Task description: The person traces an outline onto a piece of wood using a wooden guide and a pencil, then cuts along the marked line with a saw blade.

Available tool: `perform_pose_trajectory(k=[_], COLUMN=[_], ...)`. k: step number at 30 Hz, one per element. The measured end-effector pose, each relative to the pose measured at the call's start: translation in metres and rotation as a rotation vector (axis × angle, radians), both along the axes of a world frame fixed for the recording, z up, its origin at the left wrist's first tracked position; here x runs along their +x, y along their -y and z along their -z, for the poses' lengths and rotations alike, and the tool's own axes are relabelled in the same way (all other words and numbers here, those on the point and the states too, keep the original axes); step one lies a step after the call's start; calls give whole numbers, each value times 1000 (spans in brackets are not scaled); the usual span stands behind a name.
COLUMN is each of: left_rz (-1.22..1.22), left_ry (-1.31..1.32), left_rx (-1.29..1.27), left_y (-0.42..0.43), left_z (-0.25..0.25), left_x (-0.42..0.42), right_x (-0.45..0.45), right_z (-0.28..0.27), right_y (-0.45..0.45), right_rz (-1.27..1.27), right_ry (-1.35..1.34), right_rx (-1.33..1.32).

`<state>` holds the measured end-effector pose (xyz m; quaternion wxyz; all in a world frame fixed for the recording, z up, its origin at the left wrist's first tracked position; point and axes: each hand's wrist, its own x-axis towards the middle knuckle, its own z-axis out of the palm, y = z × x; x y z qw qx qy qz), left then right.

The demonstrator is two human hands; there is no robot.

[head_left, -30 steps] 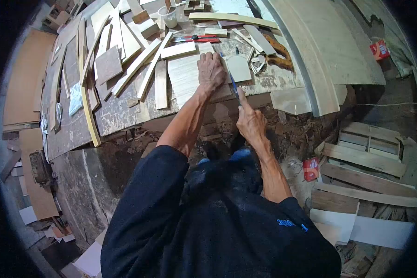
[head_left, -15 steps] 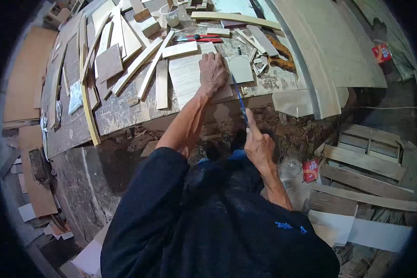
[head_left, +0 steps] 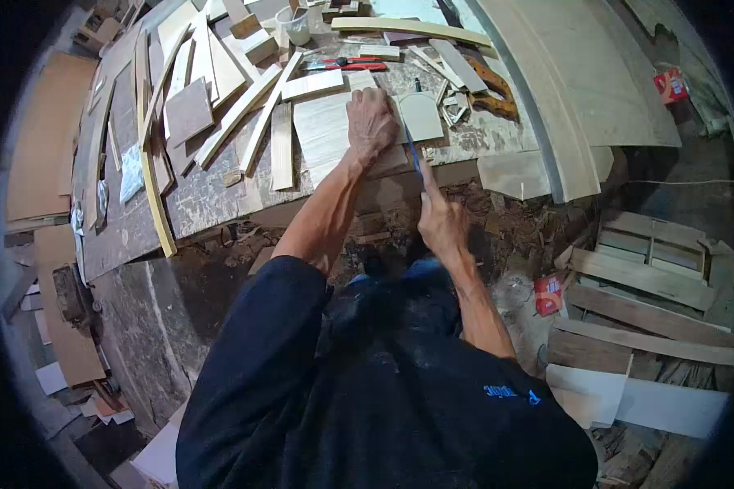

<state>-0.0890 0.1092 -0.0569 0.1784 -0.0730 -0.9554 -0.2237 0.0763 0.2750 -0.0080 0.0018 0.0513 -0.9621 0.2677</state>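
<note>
My left hand [head_left: 372,122] presses with curled fingers on a pale wooden board [head_left: 320,130] at the bench's front edge; anything within its fingers is hidden. My right hand [head_left: 443,216] is closed round the near end of a thin blue tool [head_left: 414,152], index finger stretched along it. The tool points away from me, its far end beside my left hand and the left edge of a pale piece with a rounded top [head_left: 420,116]. A short pale wood block [head_left: 313,85] lies on the board's far part, with a red cutter [head_left: 344,63] beyond it.
Wooden strips [head_left: 238,116] spread over the left of the bench [head_left: 212,200]. An orange-brown handle [head_left: 495,96] and small offcuts lie right of the rounded piece. A long grey-edged panel [head_left: 538,106] spans the right side. Boards [head_left: 640,277] and a red box [head_left: 548,295] are low right.
My right hand first drew back toward me with the blue tool, then moved forward again. My left hand has stayed in nearly the same place on the board.
</note>
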Motion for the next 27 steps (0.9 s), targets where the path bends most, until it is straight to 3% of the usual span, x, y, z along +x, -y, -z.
perform_pose_trajectory(k=[2, 7, 13, 17, 21, 24, 27], left_rz=[-22, -31, -53, -44, -48, -36, -31], left_ry=[-3, -18, -8, -34, -35, -20, -29], left_rx=[5, 34, 26, 26, 4, 20, 30], left_y=[0, -1, 0, -2, -1, -2, -1], left_z=[-1, 4, 2, 4, 1, 2, -5], left_x=[6, -2, -2, -1, 0, 4, 4], right_x=[-17, 24, 39, 43, 60, 28, -9], right_z=[-2, 8, 18, -26, -35, -35, -17], right_y=[11, -3, -2, -12, -18, -4, 8], right_rz=[8, 9, 76, 42, 30, 27, 19], right_ry=[15, -37, 14, 128, 140, 195, 34], right_rx=[62, -111, -18, 59, 23, 68, 105])
